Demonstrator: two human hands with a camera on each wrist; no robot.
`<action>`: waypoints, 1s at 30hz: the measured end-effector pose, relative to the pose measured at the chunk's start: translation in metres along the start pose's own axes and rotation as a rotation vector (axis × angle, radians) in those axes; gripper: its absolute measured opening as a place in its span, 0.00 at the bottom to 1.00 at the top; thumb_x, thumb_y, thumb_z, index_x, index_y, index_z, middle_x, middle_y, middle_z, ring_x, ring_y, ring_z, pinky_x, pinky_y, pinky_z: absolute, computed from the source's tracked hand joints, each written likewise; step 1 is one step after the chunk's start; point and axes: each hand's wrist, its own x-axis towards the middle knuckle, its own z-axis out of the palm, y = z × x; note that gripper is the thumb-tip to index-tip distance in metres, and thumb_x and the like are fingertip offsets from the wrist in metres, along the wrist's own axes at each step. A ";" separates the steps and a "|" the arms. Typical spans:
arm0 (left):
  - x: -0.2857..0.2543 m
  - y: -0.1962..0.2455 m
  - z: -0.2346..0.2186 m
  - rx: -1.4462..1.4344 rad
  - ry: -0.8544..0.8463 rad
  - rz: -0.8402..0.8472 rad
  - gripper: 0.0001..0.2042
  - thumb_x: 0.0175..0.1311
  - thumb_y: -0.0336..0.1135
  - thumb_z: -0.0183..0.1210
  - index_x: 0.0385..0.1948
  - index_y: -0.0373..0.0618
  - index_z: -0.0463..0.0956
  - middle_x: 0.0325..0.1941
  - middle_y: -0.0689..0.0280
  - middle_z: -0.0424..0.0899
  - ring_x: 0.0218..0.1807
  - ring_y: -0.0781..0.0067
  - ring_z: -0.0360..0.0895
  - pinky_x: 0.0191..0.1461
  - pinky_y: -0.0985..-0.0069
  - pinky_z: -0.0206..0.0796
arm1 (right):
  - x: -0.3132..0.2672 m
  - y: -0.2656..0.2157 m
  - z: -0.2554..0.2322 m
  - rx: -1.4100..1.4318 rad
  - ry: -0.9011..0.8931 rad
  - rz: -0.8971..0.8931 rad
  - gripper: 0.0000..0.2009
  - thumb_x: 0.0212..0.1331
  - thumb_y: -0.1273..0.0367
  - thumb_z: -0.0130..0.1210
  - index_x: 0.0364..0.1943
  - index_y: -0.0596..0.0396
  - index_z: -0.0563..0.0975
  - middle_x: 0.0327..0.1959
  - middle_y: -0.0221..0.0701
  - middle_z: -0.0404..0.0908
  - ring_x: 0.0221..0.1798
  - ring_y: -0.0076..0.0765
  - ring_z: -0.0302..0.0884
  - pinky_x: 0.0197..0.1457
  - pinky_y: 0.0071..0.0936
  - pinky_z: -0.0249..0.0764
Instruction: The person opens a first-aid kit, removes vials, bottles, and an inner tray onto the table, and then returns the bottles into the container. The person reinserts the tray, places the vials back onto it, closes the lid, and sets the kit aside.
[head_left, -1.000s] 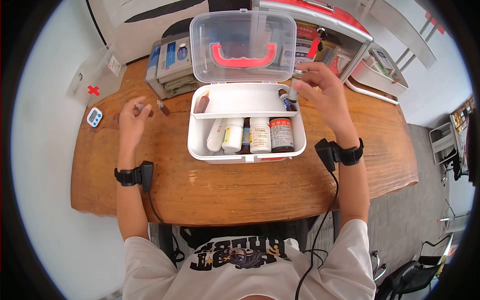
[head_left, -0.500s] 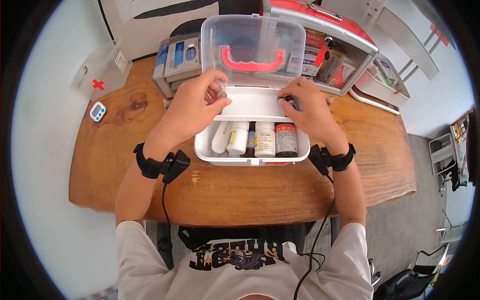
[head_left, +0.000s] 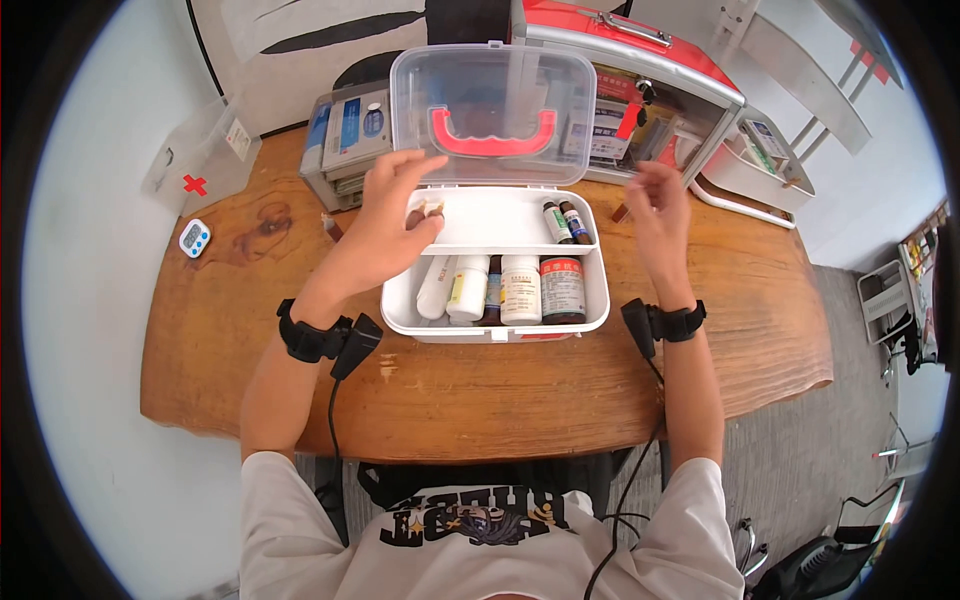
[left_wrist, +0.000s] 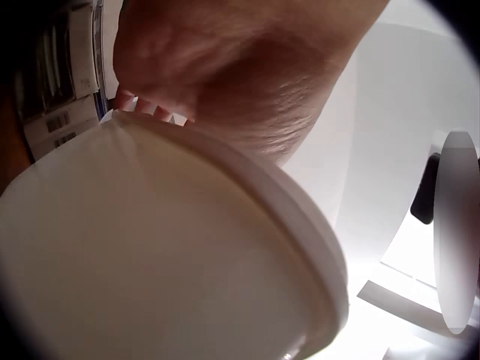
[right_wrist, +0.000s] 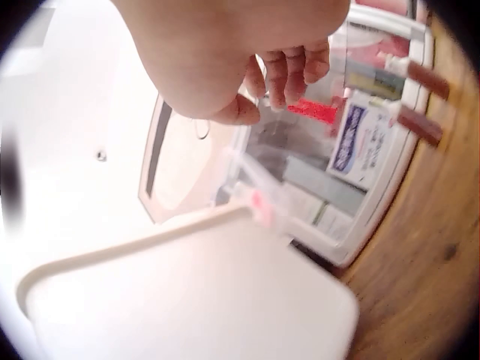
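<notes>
A white box stands with its clear lid raised. In its upper tray, two brown vials lie at the left and two small dark bottles at the right. The left hand is over the tray's left end, fingers extended, its thumb close to the vials; contact cannot be told. To the right of the box, the right hand hangs above the table with loosely bent fingers, holding nothing visible. Beyond it, the right wrist view shows two brown vials on the table. Another brown vial is left of the box.
Below the tray are several larger bottles and a white tube. Behind stand a red-topped cabinet and a clear case of boxes. A timer lies at the left, and a white basket stands at the right.
The right hand has left a second small bottle in the tray and moved right, off the box. The left hand came over the tray, and its fingers have spread; a second vial now shows there.
</notes>
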 end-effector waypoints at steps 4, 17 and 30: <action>-0.007 -0.026 -0.018 -0.058 0.284 -0.023 0.21 0.57 0.21 0.55 0.56 0.42 0.73 0.58 0.57 0.71 0.61 0.61 0.69 0.64 0.69 0.63 | 0.010 0.056 -0.056 -0.306 0.175 0.097 0.22 0.56 0.72 0.62 0.55 0.61 0.72 0.43 0.31 0.77 0.36 0.24 0.70 0.42 0.26 0.71; -0.068 -0.136 -0.038 -0.163 0.560 -0.689 0.34 0.49 0.20 0.61 0.65 0.35 0.64 0.62 0.52 0.70 0.64 0.56 0.68 0.68 0.66 0.61 | 0.012 0.081 -0.073 0.025 -0.214 0.432 0.18 0.60 0.73 0.62 0.55 0.63 0.77 0.49 0.33 0.80 0.50 0.26 0.78 0.54 0.22 0.71; -0.066 -0.147 -0.025 -0.214 0.312 -0.576 0.13 0.62 0.25 0.62 0.48 0.34 0.77 0.43 0.63 0.83 0.44 0.74 0.80 0.51 0.78 0.71 | 0.007 0.000 -0.034 0.044 -0.040 0.221 0.19 0.66 0.72 0.57 0.56 0.64 0.67 0.32 0.36 0.86 0.36 0.29 0.82 0.42 0.24 0.75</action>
